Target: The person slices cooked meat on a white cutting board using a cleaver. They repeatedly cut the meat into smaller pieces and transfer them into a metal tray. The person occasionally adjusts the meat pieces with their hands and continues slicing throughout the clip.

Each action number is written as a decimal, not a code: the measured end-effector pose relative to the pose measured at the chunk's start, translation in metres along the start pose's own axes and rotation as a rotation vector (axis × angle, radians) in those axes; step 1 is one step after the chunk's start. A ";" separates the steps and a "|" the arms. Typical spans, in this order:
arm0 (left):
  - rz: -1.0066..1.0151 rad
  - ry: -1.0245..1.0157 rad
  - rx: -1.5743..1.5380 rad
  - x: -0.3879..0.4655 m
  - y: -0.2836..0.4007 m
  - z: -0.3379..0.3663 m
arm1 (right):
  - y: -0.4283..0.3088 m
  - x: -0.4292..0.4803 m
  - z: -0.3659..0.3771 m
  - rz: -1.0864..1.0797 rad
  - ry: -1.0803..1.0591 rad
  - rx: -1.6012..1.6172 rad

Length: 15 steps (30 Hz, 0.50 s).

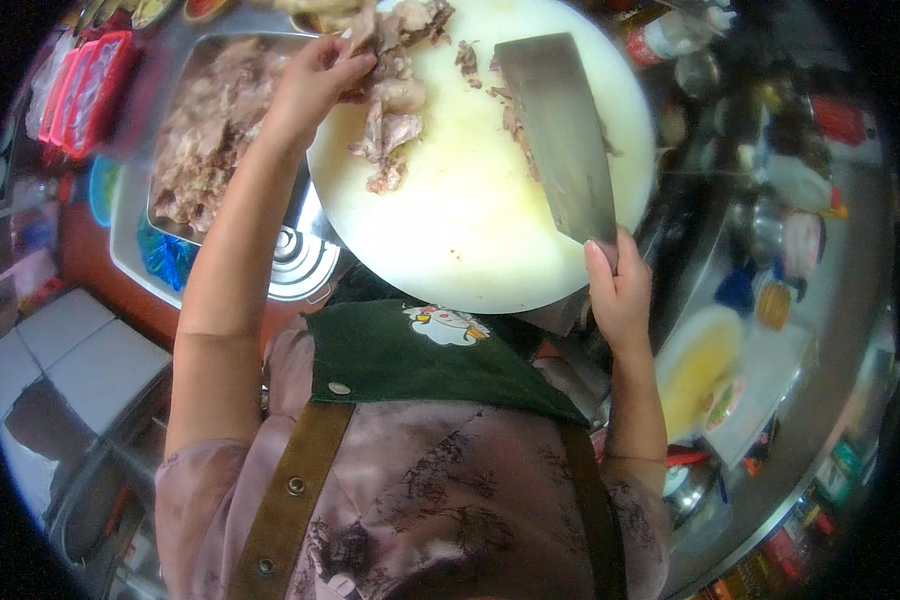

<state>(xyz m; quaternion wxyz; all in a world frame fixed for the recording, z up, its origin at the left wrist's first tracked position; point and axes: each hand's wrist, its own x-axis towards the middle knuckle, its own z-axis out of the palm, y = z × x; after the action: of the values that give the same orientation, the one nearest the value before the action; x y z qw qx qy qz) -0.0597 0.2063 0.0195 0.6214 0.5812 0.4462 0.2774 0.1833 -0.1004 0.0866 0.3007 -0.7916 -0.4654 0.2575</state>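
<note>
My right hand (pixel 621 292) grips the handle of a wide cleaver (pixel 559 135), whose blade lies flat over small meat scraps on the right side of a round white cutting board (pixel 450 225). Across the board, my left hand (pixel 326 75) pinches a piece of meat (pixel 364 41) between thumb and fingers at the upper left edge. Just right of and below that hand, more pieces of meat (pixel 394 131) lie on the board. A metal tray (pixel 195 41) heaped with chopped meat (pixel 217 127) stands left of the board, partly behind my left forearm.
Pink-red plastic baskets (pixel 90 94) stand at the upper left. Under the meat tray is a white tub (pixel 124 255) with a blue plastic bag (pixel 166 259); a round metal lid (pixel 300 266) lies beside it. At right, a counter holds a bottle (pixel 675 37), a yellowish oval dish (pixel 701 367) and metal bowls.
</note>
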 end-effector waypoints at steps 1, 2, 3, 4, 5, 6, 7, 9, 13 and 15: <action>-0.039 -0.007 -0.030 -0.001 -0.003 -0.004 | -0.002 0.000 0.001 -0.012 -0.004 -0.015; -0.045 0.010 -0.060 -0.004 -0.004 -0.007 | -0.004 0.001 0.002 -0.025 -0.009 -0.030; -0.050 0.022 -0.094 -0.008 -0.005 -0.008 | -0.006 0.002 0.002 -0.057 -0.014 -0.055; -0.055 0.035 -0.127 -0.013 -0.006 -0.009 | -0.008 0.003 0.002 -0.089 -0.020 -0.080; -0.054 0.062 -0.124 -0.019 -0.006 -0.010 | -0.011 0.005 0.002 -0.123 -0.026 -0.104; -0.051 0.091 -0.122 -0.025 -0.007 -0.012 | -0.017 0.007 0.001 -0.117 -0.049 -0.098; -0.049 0.121 -0.120 -0.032 -0.007 -0.014 | -0.024 0.009 0.001 -0.112 -0.074 -0.092; -0.096 0.120 -0.020 -0.049 -0.010 -0.020 | -0.035 0.011 0.003 -0.113 -0.137 -0.086; -0.093 0.031 0.630 -0.061 -0.003 -0.035 | -0.044 0.010 0.007 -0.265 -0.274 -0.153; 0.010 0.114 0.953 -0.064 0.009 -0.032 | -0.044 0.009 0.007 -0.353 -0.333 -0.235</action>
<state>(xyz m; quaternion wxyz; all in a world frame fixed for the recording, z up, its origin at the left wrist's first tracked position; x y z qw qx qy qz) -0.1150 0.1674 0.0453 0.2589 0.7872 0.5545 0.0765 0.1568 -0.0741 0.1118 0.1663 -0.6744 -0.6659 0.2723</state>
